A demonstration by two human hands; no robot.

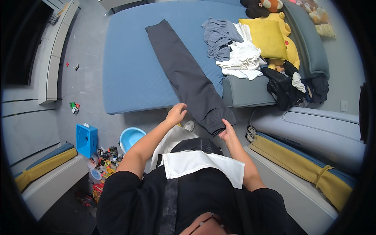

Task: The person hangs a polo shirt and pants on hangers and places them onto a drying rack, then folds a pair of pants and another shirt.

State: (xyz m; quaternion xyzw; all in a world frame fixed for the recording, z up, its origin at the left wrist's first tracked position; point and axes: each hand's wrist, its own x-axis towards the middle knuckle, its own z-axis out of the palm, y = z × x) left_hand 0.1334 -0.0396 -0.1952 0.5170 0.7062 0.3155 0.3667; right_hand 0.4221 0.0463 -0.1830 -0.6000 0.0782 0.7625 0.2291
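Observation:
A pair of dark grey trousers (188, 70), laid lengthwise with the legs together, stretches across the blue sofa seat (129, 58) and past its front edge. My right hand (227, 130) grips the waistband end, thumb on top, and holds it off the seat in front of me. Close beside the left edge of the trousers is my left hand (176, 114), its fingers slightly bent and apart with nothing in them. Whether its fingertips touch the cloth I cannot tell.
Grey and white clothes (242, 55) lie by a yellow cushion (264, 38). Black garments (283, 85) drape over the sofa arm (246, 91). A blue basin (132, 138), a blue crate (86, 140) and scattered toys (110, 164) occupy the floor at left. A grey appliance (308, 126) stands at right.

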